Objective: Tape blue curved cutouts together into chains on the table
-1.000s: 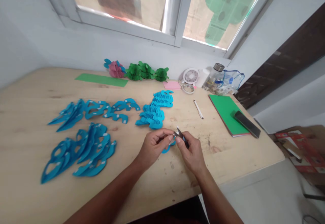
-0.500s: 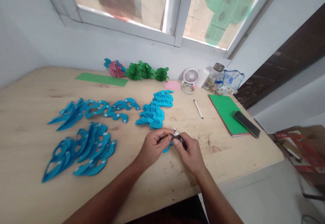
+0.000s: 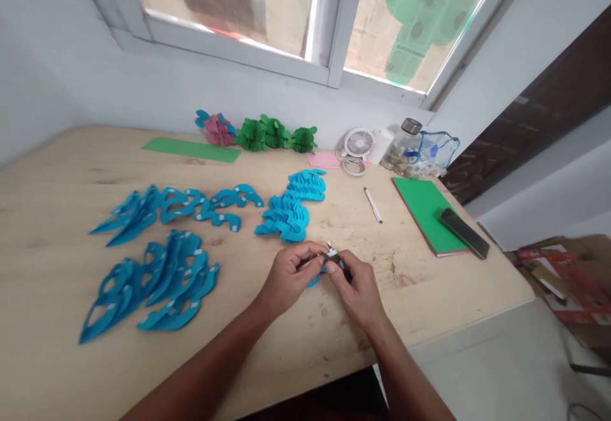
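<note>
Close together over the front middle of the table, my left hand (image 3: 284,281) and my right hand (image 3: 357,286) meet with fingers pinched. Between them is a small dark object with a white part (image 3: 331,251); its kind is hard to make out. My right hand is closed around its dark end, while the left fingertips grip its other side. Just below the fingers shows a blue paper piece (image 3: 312,281), mostly hidden by the hands. Beyond them lies a stack of folded blue paper cut-outs (image 3: 286,217). More blue cut-outs with white patches (image 3: 179,274) spread to the left.
Green paper flowers (image 3: 274,133) and a pink one (image 3: 218,129) stand along the wall beside a green strip (image 3: 191,149). A small fan (image 3: 359,143), tape roll (image 3: 353,167) and bottle (image 3: 405,144) are behind. Rightward lie a pen (image 3: 373,205), green book (image 3: 424,214) and phone (image 3: 464,233).
Both hands keep nearly the same place and grip. The blue paper piece beneath the fingers shows a very slight shift; everything else on the table stays put.
</note>
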### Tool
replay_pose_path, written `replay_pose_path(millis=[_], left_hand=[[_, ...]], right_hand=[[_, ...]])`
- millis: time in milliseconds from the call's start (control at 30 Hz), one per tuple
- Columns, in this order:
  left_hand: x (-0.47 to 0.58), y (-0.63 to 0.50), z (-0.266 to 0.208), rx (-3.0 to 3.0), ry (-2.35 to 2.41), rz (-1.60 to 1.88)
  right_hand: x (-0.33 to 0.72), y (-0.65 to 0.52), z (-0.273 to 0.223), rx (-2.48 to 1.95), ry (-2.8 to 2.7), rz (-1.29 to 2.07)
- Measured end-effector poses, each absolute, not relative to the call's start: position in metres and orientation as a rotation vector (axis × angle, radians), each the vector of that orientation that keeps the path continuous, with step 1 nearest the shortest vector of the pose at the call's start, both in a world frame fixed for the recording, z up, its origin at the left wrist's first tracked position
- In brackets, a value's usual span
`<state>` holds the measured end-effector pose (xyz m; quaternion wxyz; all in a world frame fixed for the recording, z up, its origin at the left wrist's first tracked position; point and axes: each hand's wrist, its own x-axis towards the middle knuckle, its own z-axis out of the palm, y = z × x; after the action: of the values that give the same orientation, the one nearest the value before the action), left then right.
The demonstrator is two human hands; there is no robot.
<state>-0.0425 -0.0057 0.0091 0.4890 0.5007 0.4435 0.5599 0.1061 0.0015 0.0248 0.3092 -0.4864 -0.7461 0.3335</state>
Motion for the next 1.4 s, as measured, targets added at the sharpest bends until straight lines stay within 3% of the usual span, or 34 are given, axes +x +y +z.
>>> replay_pose_path(millis=[433, 833, 1400], left_hand=[[-0.042, -0.007, 0.015, 1.235, 1.041, 1.329], [-0.041, -0.008, 0.016, 1.439, 1.166, 1.326], [-0.039, -0.013, 0.009, 1.853, 1.296, 1.245]], right_hand=[[0.106, -0.001, 0.021, -1.279, -1.914, 0.916], [0.111, 0.008, 0.029, -1.275, -1.516, 1.169], [0.109, 0.009, 0.027, -1.306, -1.664, 1.076]])
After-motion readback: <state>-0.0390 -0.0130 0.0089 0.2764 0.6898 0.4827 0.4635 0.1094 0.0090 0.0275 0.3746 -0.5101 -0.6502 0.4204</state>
